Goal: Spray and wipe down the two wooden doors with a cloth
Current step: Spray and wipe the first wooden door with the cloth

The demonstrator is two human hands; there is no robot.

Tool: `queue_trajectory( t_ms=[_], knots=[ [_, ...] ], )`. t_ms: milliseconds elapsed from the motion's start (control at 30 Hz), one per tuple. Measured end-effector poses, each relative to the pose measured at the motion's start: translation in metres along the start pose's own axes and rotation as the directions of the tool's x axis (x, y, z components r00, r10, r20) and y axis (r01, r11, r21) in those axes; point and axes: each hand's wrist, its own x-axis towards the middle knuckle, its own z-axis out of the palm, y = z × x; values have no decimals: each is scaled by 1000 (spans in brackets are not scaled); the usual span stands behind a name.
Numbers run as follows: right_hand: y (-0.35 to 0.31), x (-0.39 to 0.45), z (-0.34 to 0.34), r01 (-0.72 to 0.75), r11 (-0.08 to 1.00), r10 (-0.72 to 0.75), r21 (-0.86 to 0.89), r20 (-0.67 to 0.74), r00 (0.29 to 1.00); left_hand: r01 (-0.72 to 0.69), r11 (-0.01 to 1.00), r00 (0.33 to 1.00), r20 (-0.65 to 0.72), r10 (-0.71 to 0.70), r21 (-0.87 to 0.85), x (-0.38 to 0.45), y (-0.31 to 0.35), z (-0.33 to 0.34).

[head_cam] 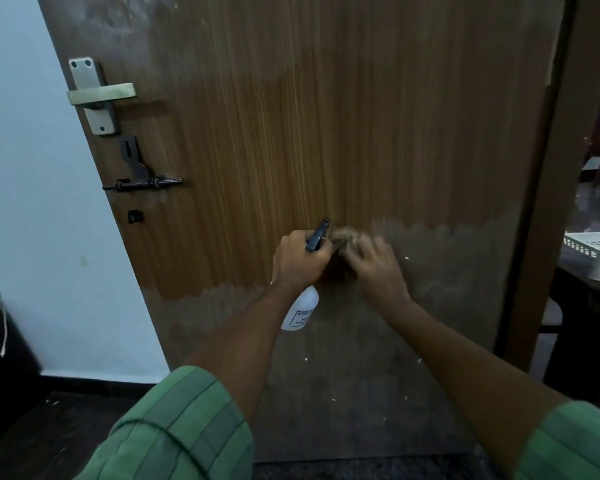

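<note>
Wiping the brown wooden door with a soft crumpled brownish cloth.
My right hand bunches it; my left hand grips the light white spray bottle by its neck.

you have one wooden door in front of you, with one lever handle and one sliding bolt on it. you hold one spray bottle and one cloth. one white basket sits off to your right.
</note>
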Motion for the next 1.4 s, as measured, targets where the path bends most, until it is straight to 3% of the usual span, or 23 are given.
queue_trajectory(
  t_ms=[67, 100, 133, 200, 267, 300, 367, 467, 533, 633, 700, 900, 1033, 1100, 1200, 1300, 1367, 1400],
  knots=[
    [2, -36, 1, 223, 975, -220, -1, 160, 962, -11, 1000, 1000, 14, 11, 1, -1, 0, 3],
    [9, -35, 0, 256, 967, -253, 8, 190, 948, -11, 1000, 1000, 24, 10, 1, 0, 0, 7],
    [13, -25, -2, 222, 975, -221, 7, 153, 963, -4, 1000, 999, 34, 4, 1, 1, -1, 12],
    [19, 14, -10, -22, 999, 22, 30, 11, 1000, 1, 1000, 999, 38, -1, 0, 3, -1, 18],
    [23, 40, -16, -244, 968, 250, 66, -109, 962, -21, 1000, 999, 47, 21, -13, 4, 2, 24],
    [22, 36, -14, -265, 962, 272, 67, -121, 955, -24, 1000, 999, 42, 24, -15, 5, 3, 26],
    [22, 2, -3, -192, 981, 194, 26, -78, 978, -12, 1000, 1000, 18, 12, -24, 9, 7, 30],
    [31, -51, -2, 71, 997, -71, 4, 103, 992, -31, 999, 999, 26, 32, -35, 11, 13, 33],
    [45, -38, -11, 91, 996, -92, 16, 112, 989, -43, 999, 998, 51, 44, -23, 11, 18, 34],
    [54, 17, -25, -214, 975, 217, 54, -65, 974, -29, 999, 997, 64, 31, -19, 15, 24, 38],
    [48, 27, -27, -317, 944, 327, 88, -140, 935, -49, 998, 997, 61, 51, -33, 17, 29, 41],
    [48, -66, -16, -113, 993, 111, 34, 66, 992, -83, 996, 993, 80, 85, -36, 12, 39, 53],
    [68, 10, -40, -292, 945, 310, 145, -121, 943, -93, 995, 989, 113, 97, -43, 13, 37, 59],
    [73, 28, -42, -323, 938, 341, 124, -188, 921, -88, 996, 991, 103, 91, -33, 11, 37, 65],
    [72, -23, -23, -209, 978, 207, -5, -126, 970, -68, 997, 994, 81, 71, -38, 11, 42, 69],
    [80, -78, -21, 59, 997, -55, -57, 80, 995, -75, 996, 993, 87, 79, -49, 13, 47, 73],
    [93, -64, -29, 23, 999, -20, -45, 64, 998, -78, 996, 992, 92, 82, -39, 13, 50, 76],
    [98, -48, -33, -75, 997, 75, -29, 16, 997, -78, 996, 992, 97, 81, -33, 13, 51, 78]
  ],
)
